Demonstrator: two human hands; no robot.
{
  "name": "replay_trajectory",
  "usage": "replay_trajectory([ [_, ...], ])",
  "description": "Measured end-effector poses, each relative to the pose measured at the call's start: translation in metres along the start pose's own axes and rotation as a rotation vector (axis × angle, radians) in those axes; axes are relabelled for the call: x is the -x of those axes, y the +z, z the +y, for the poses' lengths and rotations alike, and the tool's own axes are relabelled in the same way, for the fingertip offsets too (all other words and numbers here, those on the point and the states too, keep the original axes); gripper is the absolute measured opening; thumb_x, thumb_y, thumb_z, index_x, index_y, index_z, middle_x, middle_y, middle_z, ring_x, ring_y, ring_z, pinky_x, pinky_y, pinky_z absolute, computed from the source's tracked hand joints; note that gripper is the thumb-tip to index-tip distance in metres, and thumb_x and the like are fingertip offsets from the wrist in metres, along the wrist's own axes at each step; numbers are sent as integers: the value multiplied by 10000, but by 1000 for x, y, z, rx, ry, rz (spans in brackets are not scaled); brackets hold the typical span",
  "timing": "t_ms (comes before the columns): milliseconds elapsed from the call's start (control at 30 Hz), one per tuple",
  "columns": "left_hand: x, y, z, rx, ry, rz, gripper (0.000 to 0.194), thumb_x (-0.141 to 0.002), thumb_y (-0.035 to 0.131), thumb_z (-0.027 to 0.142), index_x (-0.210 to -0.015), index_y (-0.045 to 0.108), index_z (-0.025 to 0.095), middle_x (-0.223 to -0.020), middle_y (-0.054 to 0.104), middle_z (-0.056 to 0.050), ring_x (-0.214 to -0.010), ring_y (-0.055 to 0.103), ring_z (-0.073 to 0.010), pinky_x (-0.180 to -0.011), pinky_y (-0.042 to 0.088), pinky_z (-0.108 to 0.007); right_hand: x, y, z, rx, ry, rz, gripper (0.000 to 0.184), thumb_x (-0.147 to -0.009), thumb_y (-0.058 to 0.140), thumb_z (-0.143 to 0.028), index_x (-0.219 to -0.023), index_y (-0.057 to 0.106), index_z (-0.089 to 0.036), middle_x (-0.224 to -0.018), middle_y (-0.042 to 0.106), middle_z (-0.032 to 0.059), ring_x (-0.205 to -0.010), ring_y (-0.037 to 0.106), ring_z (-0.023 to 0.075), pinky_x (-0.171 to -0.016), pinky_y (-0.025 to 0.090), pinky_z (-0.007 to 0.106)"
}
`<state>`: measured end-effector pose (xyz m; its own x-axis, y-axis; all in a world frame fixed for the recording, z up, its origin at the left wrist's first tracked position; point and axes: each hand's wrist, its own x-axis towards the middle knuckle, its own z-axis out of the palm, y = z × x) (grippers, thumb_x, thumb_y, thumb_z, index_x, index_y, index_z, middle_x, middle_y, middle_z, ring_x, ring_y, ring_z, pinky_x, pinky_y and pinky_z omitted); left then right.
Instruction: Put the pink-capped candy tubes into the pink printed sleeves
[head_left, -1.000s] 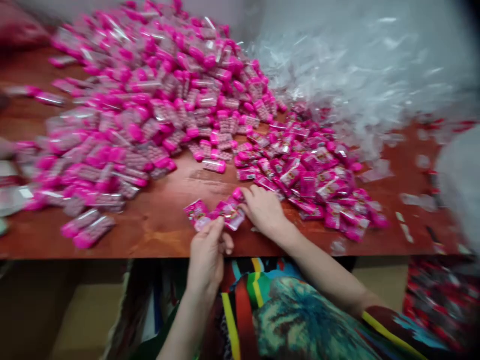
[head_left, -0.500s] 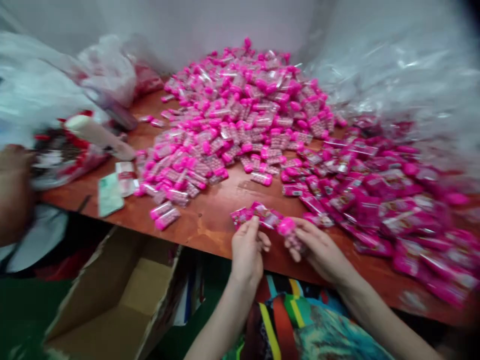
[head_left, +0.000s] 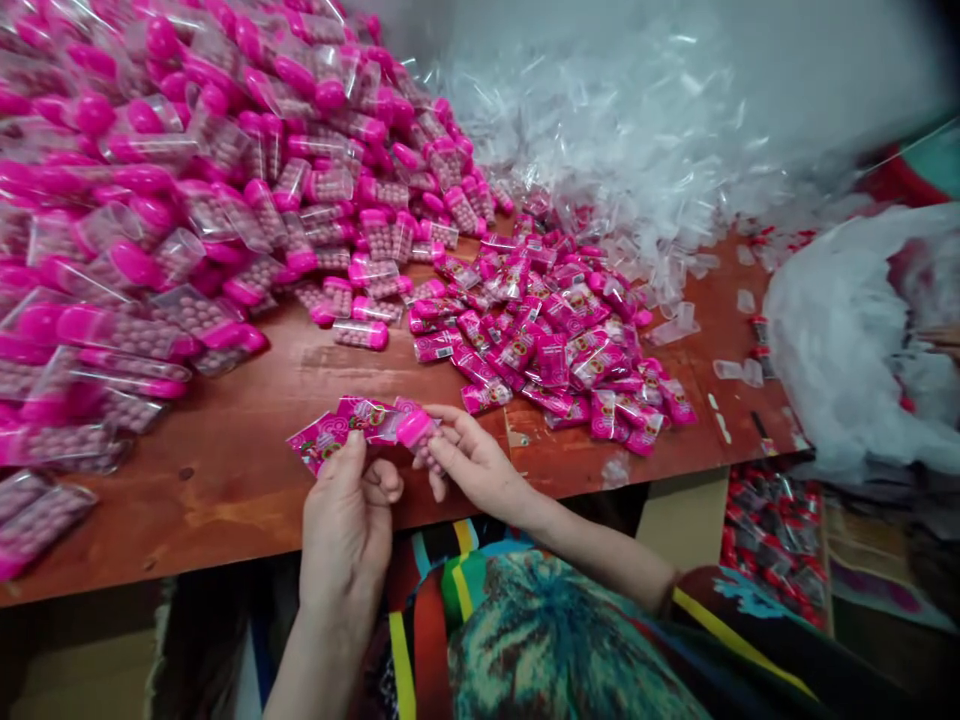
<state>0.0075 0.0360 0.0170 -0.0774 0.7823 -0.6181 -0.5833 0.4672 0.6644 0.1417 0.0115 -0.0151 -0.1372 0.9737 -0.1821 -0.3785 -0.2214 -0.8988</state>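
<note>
Between thumb and fingers, my left hand (head_left: 346,525) pinches several flat pink printed wrappers (head_left: 319,440), fanned out to the left and right of the thumb. My right hand (head_left: 484,472) grips a small clear candy bottle (head_left: 415,430) with a pink cap and pale pink balls inside, held cap up and tilted. The bottle is beside the right end of the wrappers; whether they touch I cannot tell. A big heap of similar pink-capped bottles (head_left: 225,215) lies at the left. Beyond my right hand is a pile of bottles in pink printed wrappers (head_left: 555,355).
Empty clear plastic containers (head_left: 600,140) are heaped at the back right of the brown table (head_left: 247,505). A white plastic bag (head_left: 817,310) stands at the right edge. Below it is a box of small red and clear items (head_left: 776,545). Cardboard (head_left: 82,665) shows at lower left.
The view has swung to the right, bringing the white bag and red items into sight. Both hands keep the same hold on the wrappers and the bottle.
</note>
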Motion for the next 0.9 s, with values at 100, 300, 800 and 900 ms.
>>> replay_trajectory([
  [100,1,0,-1,3,12,3,318,-653,852,291,-695,565,161,-501,544,64,-430,491,-80,-417,418,-180,1,0,5,21,-31,44,432,-946,562,-441,-1296,416,-234,-877,589,-8,-506,518,51,-475,439,196],
  [300,5,2,-3,-5,12,-16,304,-676,837,291,-701,561,165,-494,544,63,-429,494,-82,-416,410,-176,4,-2,6,69,-36,62,403,-963,543,-416,-1298,411,-235,-890,594,1,-523,515,48,-486,435,189],
  [800,3,7,-11,-166,-165,-226,363,-682,828,358,-547,563,151,-411,483,33,-435,425,-76,-453,364,-185,7,-5,2,-12,70,-11,494,-922,613,-423,-1317,380,-238,-813,526,-25,-578,471,67,-439,356,155],
  [900,4,8,-11,-207,-201,-255,369,-697,811,401,-545,583,153,-387,456,36,-422,396,-80,-446,344,-197,8,-9,-2,-60,116,-66,476,-941,580,-426,-1318,363,-232,-785,525,-41,-519,447,54,-427,340,157],
])
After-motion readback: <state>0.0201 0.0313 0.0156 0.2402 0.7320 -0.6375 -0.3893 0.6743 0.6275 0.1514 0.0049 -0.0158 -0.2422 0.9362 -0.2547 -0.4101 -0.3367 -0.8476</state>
